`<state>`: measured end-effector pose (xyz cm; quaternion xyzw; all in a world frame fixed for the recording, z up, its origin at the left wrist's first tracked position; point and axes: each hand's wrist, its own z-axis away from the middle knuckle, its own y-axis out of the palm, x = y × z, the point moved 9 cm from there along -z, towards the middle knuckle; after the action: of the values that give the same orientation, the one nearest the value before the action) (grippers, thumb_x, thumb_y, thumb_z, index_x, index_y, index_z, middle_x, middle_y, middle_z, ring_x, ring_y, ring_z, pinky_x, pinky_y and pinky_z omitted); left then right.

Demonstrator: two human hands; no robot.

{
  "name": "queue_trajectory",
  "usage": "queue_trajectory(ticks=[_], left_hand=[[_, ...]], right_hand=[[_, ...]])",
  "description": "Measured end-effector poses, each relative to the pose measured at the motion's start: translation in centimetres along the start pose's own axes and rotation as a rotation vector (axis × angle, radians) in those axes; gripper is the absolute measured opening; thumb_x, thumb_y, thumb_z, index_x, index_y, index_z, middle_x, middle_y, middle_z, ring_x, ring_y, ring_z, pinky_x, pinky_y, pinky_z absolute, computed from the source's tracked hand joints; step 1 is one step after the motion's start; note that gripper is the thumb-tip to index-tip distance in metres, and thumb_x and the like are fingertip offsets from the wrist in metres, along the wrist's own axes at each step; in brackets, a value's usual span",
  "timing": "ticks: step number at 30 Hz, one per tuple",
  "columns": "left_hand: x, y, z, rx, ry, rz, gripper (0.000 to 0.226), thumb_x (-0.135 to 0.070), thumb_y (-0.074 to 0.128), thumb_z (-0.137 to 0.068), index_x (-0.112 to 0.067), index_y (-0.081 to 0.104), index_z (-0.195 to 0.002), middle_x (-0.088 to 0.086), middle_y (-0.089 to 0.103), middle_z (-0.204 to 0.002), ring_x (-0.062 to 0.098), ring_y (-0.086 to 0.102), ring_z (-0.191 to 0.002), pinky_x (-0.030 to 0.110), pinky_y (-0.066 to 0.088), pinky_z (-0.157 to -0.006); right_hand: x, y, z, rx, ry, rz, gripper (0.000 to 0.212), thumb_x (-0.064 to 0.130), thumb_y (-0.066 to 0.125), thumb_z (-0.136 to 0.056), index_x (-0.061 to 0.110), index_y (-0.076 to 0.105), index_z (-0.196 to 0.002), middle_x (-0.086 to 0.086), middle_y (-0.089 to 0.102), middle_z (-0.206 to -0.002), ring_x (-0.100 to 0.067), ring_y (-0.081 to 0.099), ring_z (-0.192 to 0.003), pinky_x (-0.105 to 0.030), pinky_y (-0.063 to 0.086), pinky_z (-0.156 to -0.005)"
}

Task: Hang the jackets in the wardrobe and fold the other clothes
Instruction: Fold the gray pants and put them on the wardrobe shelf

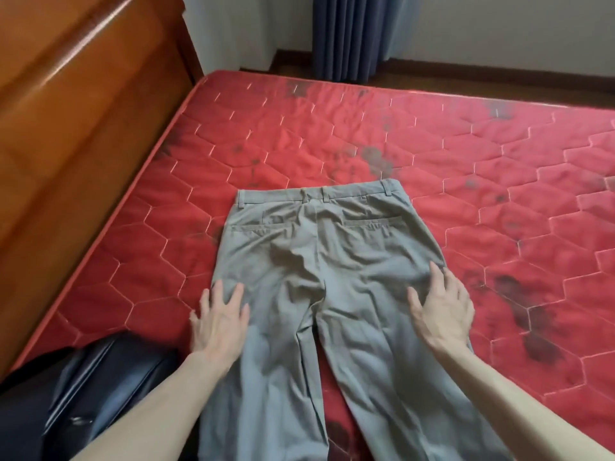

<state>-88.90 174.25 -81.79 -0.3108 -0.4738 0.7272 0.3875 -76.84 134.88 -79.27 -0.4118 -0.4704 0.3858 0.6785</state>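
Grey trousers [319, 261] lie flat on the red mattress [499, 194], back side up, waistband away from me and legs running toward me. My left hand [219, 317] rests palm down with fingers spread on the left thigh edge of the trousers. On the right thigh edge my right hand [442, 307] lies flat too, fingers apart. Neither hand grips the cloth. A dark, shiny jacket [86, 394] lies bunched at the near left corner of the mattress, partly under my left forearm.
A polished wooden headboard [66, 128] runs along the left side of the bed. Blue curtains [352, 34] hang at the far wall beyond the mattress. The mattress has dark stains across its quilted surface.
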Motion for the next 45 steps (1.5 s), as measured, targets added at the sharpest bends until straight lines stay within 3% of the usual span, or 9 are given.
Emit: queue_trajectory(ticks=[3,6,9,16,19,23,30,38,45], left_hand=[[-0.2,-0.1,-0.5,-0.027,-0.003,0.09,0.048,-0.038,0.048,-0.106,-0.025,0.044,-0.152,0.012,0.018,-0.167,0.038,0.029,-0.148,0.057,0.04,-0.108],[-0.9,-1.8,-1.4,-0.172,0.003,0.203,0.042,-0.022,0.06,-0.1,-0.016,0.051,-0.141,0.015,0.027,-0.157,0.045,0.047,-0.125,0.053,0.046,-0.097],[-0.1,-2.7,-1.7,-0.204,-0.207,0.517,0.07,-0.003,0.056,-0.099,-0.018,0.024,-0.16,0.02,0.027,-0.156,0.043,0.053,-0.121,0.047,0.043,-0.094],[-0.4,0.4,1.3,0.052,-0.259,0.611,0.023,-0.013,0.054,-0.098,-0.014,0.041,-0.118,0.014,0.067,-0.118,0.038,0.063,-0.102,0.042,0.05,-0.086],[-1.6,2.1,4.2,0.143,-0.168,0.612,0.026,-0.02,0.057,-0.096,-0.021,0.047,-0.12,0.008,0.07,-0.118,0.037,0.065,-0.107,0.044,0.053,-0.091],[-2.4,4.8,8.7,0.263,-0.107,0.604,0.025,-0.021,0.063,-0.092,-0.025,0.061,-0.116,-0.001,0.073,-0.118,0.03,0.067,-0.112,0.038,0.053,-0.095],[-1.7,8.9,13.0,0.565,-0.057,0.598,0.039,-0.038,0.072,-0.062,-0.021,0.08,-0.096,-0.014,0.08,-0.09,0.003,0.075,-0.089,0.034,0.061,-0.087],[-0.8,3.6,6.3,0.068,-0.312,0.817,0.05,-0.054,0.049,-0.102,-0.006,0.059,-0.115,0.016,0.067,-0.119,0.038,0.061,-0.117,0.043,0.045,-0.097],[-2.7,0.2,1.7,-0.129,-0.268,0.788,0.033,-0.042,0.061,-0.1,-0.01,0.052,-0.105,0.01,0.067,-0.099,0.034,0.063,-0.095,0.039,0.042,-0.076]], right_hand=[[-0.9,0.9,-1.5,0.08,0.049,-0.062,0.055,0.038,0.063,-0.098,0.025,0.048,-0.149,-0.02,0.029,-0.162,-0.043,0.035,-0.143,-0.054,0.031,-0.116],[-0.8,0.9,-3.1,0.09,0.078,-0.203,0.035,0.03,0.064,-0.097,0.015,0.059,-0.128,-0.024,0.053,-0.135,-0.045,0.051,-0.124,-0.049,0.043,-0.101],[-1.0,0.8,-2.9,0.091,0.183,-0.402,0.025,0.031,0.059,-0.099,0.009,0.054,-0.109,-0.016,0.063,-0.105,-0.041,0.06,-0.108,-0.041,0.039,-0.083],[-2.3,2.3,4.0,0.144,0.232,-0.519,0.044,0.025,0.061,-0.101,0.008,0.036,-0.133,-0.028,0.06,-0.117,-0.051,0.058,-0.112,-0.041,0.036,-0.084],[-3.7,3.9,7.5,0.184,0.217,-0.466,0.057,0.024,0.058,-0.103,0.01,0.028,-0.149,-0.032,0.06,-0.131,-0.054,0.058,-0.116,-0.044,0.039,-0.089],[-6.0,4.4,11.8,0.214,0.238,-0.442,0.054,0.025,0.056,-0.104,0.016,0.028,-0.149,-0.031,0.068,-0.111,-0.053,0.062,-0.108,-0.045,0.042,-0.084],[-11.4,3.4,17.7,0.232,0.358,-0.284,0.045,0.041,0.057,-0.1,0.03,0.033,-0.137,-0.016,0.07,-0.102,-0.042,0.066,-0.101,-0.042,0.04,-0.079],[-9.4,0.8,6.6,0.141,0.25,-0.458,0.055,0.043,0.067,-0.095,0.011,0.05,-0.138,-0.005,0.064,-0.111,-0.034,0.062,-0.114,-0.042,0.044,-0.097],[-6.0,2.6,-0.5,0.248,0.281,-0.499,0.089,0.065,0.075,-0.074,0.012,0.043,-0.138,-0.013,0.06,-0.134,-0.034,0.059,-0.124,-0.048,0.045,-0.109]])
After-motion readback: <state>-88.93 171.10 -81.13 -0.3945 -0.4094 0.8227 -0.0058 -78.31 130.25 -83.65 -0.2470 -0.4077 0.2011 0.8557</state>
